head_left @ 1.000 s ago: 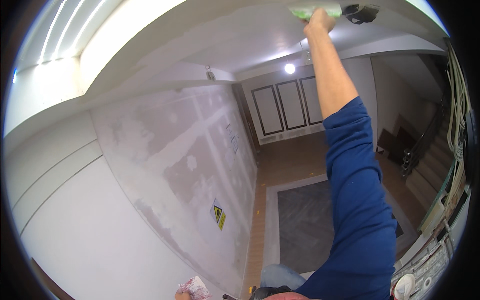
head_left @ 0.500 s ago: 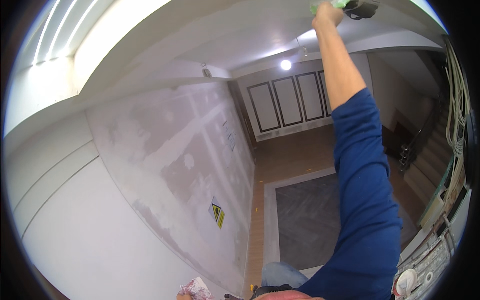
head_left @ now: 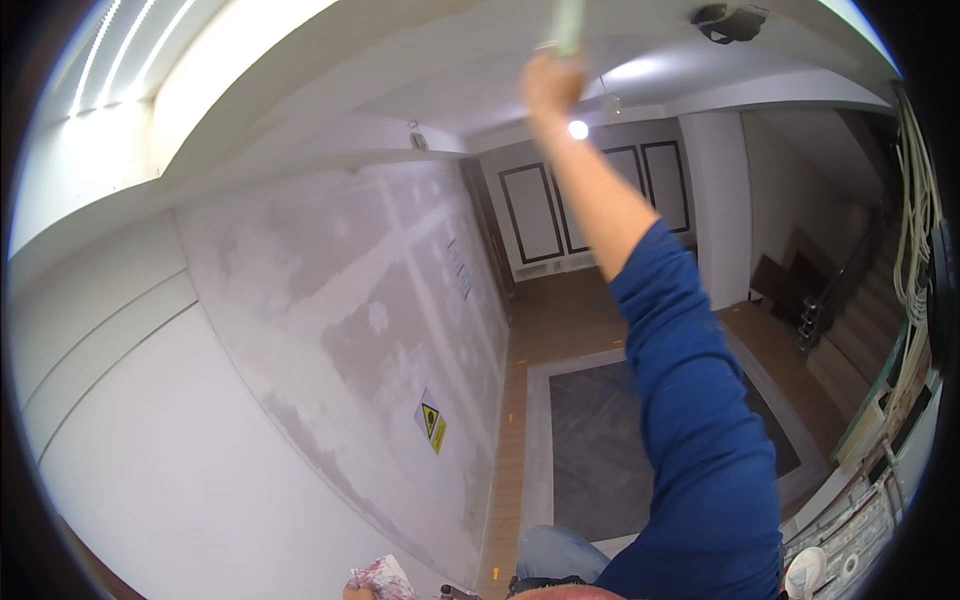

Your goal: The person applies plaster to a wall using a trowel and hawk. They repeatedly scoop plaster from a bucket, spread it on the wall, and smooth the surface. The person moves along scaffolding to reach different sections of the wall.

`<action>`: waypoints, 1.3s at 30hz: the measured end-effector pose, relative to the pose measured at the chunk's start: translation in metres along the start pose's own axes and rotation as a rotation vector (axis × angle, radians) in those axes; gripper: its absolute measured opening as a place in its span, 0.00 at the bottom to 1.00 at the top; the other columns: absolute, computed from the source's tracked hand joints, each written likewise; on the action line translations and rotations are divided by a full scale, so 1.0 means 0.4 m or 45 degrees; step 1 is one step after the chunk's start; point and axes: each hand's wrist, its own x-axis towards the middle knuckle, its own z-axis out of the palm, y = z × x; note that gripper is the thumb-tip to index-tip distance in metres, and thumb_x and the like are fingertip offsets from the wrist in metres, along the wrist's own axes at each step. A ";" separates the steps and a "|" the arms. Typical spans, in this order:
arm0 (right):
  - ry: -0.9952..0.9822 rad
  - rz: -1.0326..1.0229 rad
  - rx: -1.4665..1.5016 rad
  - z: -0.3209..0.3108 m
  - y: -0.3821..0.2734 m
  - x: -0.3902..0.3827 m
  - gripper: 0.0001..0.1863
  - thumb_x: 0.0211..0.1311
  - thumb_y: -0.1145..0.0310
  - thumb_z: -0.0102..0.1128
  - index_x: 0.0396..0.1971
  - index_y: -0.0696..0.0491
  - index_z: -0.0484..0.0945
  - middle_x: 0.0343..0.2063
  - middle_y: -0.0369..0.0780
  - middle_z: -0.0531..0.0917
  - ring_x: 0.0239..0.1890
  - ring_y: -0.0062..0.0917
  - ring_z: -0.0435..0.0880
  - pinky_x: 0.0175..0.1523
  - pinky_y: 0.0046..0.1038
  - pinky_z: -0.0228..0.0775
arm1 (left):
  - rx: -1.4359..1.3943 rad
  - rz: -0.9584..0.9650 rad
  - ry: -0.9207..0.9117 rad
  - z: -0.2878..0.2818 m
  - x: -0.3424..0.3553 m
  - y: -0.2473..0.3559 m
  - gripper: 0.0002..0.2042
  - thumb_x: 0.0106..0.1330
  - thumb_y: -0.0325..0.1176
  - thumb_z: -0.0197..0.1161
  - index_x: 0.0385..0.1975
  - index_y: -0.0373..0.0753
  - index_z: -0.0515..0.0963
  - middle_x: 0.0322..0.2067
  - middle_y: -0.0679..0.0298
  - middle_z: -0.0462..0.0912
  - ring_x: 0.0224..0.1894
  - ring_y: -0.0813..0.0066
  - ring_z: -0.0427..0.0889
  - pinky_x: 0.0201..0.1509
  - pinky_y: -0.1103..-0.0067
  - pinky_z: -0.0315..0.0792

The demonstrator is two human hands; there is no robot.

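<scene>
My right arm, in a blue sleeve, reaches up to the ceiling (head_left: 640,45). At its end my right hand (head_left: 553,85) is closed round a pale green, flat tool (head_left: 569,25). Motion smears that tool, so its exact kind does not show. Low in the picture, only a bit of my left hand (head_left: 358,592) is visible, gripping a whitish flat piece with dark red smears (head_left: 385,578). Right of the raised hand, a dark fitting or opening (head_left: 728,22) sits in the ceiling.
A patchy, plastered wall (head_left: 350,330) with a yellow warning sign (head_left: 431,420) runs along the left. Loose cables (head_left: 908,200) hang at the right, beside a staircase (head_left: 865,330). White tubs (head_left: 806,572) stand at lower right. A lit bulb (head_left: 578,130) hangs ahead.
My right hand has swept left along the ceiling with the green tool, away from the dark fitting. My left hand has barely moved with its smeared piece.
</scene>
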 end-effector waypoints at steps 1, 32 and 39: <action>-0.021 0.180 0.040 -0.051 -0.008 0.088 0.14 0.64 0.69 0.52 0.42 0.64 0.77 0.35 0.51 0.83 0.38 0.42 0.84 0.46 0.41 0.74 | -0.016 -0.020 0.001 -0.005 -0.001 -0.002 0.13 0.68 0.40 0.57 0.44 0.37 0.77 0.37 0.53 0.83 0.33 0.58 0.85 0.38 0.64 0.79; -0.165 -1.079 -0.480 -0.042 0.194 0.125 0.38 0.53 0.83 0.52 0.67 0.45 0.66 0.66 0.43 0.69 0.69 0.43 0.64 0.73 0.41 0.53 | -0.246 -0.229 0.083 0.013 -0.110 0.049 0.17 0.67 0.32 0.51 0.52 0.34 0.76 0.42 0.56 0.82 0.37 0.63 0.85 0.38 0.70 0.80; 0.020 -0.406 0.174 0.018 0.040 0.244 0.31 0.56 0.84 0.47 0.64 0.58 0.67 0.62 0.53 0.71 0.65 0.45 0.68 0.69 0.36 0.58 | -0.359 -0.220 0.255 -0.049 -0.109 0.240 0.12 0.51 0.23 0.54 0.33 0.26 0.81 0.25 0.55 0.83 0.29 0.68 0.81 0.35 0.71 0.74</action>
